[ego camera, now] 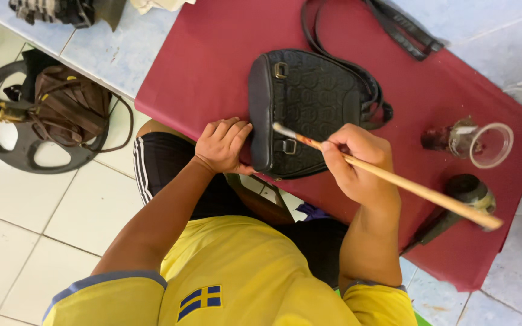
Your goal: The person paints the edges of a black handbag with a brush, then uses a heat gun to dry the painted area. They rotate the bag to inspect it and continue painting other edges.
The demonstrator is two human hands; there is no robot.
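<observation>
A black embossed leather bag (pixel 312 99) lies on a dark red cloth (pixel 212 60), its long strap (pixel 394 27) trailing toward the top. My left hand (pixel 223 145) presses against the bag's near left edge, fingers curled on the cloth beside it. In my right hand (pixel 357 163) I grip a long wooden paintbrush (pixel 418 190). Its pale bristle tip (pixel 282 129) touches the bag's dark side panel near a metal buckle (pixel 289 147).
A small clear glass jar (pixel 472 142) lies tipped on the cloth at the right, with a dark round lid or tin (pixel 469 190) below it. On the tiled floor at left sit a brown bag (pixel 70 108) and a black wheel-shaped object (pixel 25 151).
</observation>
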